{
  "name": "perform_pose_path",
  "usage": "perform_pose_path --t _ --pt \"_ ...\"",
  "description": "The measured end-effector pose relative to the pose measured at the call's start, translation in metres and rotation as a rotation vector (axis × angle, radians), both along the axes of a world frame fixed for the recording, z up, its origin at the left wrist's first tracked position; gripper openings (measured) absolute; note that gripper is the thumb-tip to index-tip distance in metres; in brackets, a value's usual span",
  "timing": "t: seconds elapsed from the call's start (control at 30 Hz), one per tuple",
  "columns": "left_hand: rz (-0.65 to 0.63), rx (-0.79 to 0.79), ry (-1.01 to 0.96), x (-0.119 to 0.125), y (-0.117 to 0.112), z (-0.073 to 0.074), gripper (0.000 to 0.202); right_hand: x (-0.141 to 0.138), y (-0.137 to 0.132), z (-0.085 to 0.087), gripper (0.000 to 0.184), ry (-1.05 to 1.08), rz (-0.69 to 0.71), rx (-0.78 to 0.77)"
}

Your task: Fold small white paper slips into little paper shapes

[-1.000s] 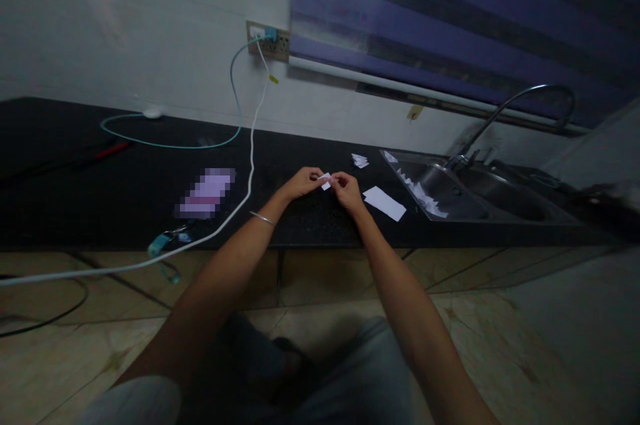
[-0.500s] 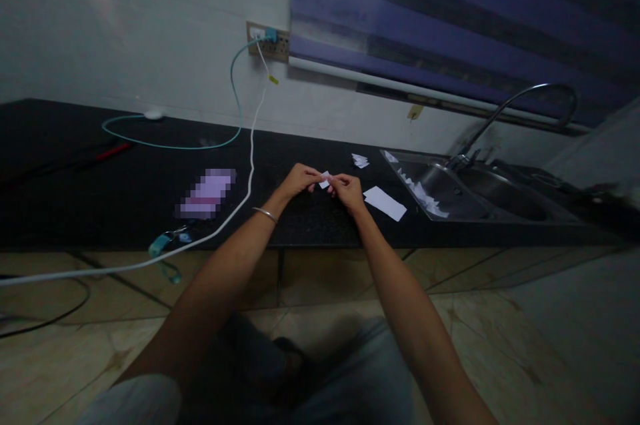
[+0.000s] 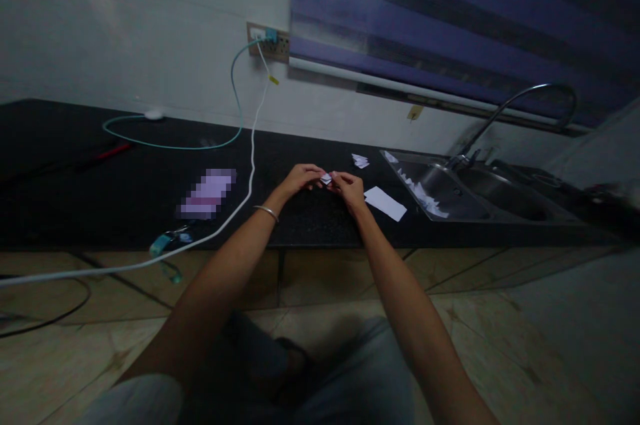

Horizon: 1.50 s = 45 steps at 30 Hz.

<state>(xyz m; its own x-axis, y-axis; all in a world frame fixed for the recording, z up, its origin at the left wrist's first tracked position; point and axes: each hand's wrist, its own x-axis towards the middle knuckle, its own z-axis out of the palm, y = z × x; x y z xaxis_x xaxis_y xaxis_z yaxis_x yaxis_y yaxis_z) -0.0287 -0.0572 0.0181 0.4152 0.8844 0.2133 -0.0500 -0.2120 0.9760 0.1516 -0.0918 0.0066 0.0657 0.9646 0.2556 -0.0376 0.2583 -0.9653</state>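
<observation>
A small folded piece of white paper (image 3: 327, 179) is pinched between my two hands, just over the black countertop (image 3: 310, 218). My left hand (image 3: 303, 177) grips its left side with closed fingers, and a bangle circles that wrist. On the other side, my right hand (image 3: 349, 188) holds the paper between thumb and fingers. Flat white paper sheets (image 3: 385, 203) lie right beside my right hand. Behind them sits a small cluster of folded paper pieces (image 3: 360, 161). More folded white pieces (image 3: 425, 194) are lined along the left rim of the sink.
A steel sink (image 3: 480, 211) with a curved faucet (image 3: 500, 111) is at the right. To the left lie a blurred pinkish rectangle (image 3: 207, 194) and a teal strap (image 3: 160, 245). A white cable (image 3: 235, 208) crosses the counter from the wall socket (image 3: 275, 48); a teal cable (image 3: 175, 147) loops behind.
The paper between my fingers has turned and now shows a folded, layered edge. My hands have shifted only slightly, and everything else stays put.
</observation>
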Motion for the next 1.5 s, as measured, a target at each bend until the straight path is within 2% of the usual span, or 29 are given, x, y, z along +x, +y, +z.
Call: perform_pose_path --t 0.17,0.33,0.57,0.97,1.1,1.27,1.5 --pt "0.022 -0.006 -0.004 0.001 -0.005 0.004 0.033 0.003 0.005 -0.006 0.047 -0.030 -0.073 0.009" --pt "0.014 0.027 0.033 0.001 -0.009 0.006 0.027 0.004 0.009 -0.009 0.036 -0.024 -0.103 0.005" --pt "0.059 0.035 0.023 0.002 -0.005 0.002 0.030 0.005 0.009 -0.009 0.035 -0.028 -0.043 0.027" --pt "0.052 0.057 0.038 0.002 -0.013 0.009 0.036 0.003 0.005 -0.003 0.029 0.161 -0.082 -0.017" --pt "0.050 0.098 0.035 0.001 -0.011 0.007 0.039 0.002 0.002 0.000 0.030 0.208 -0.047 -0.045" --pt "0.089 0.165 -0.008 0.000 -0.007 0.002 0.036 0.001 -0.001 0.003 0.028 0.211 0.010 -0.048" --pt "0.097 0.199 -0.045 0.002 -0.007 0.003 0.027 0.001 -0.002 0.003 0.026 0.176 -0.008 -0.007"
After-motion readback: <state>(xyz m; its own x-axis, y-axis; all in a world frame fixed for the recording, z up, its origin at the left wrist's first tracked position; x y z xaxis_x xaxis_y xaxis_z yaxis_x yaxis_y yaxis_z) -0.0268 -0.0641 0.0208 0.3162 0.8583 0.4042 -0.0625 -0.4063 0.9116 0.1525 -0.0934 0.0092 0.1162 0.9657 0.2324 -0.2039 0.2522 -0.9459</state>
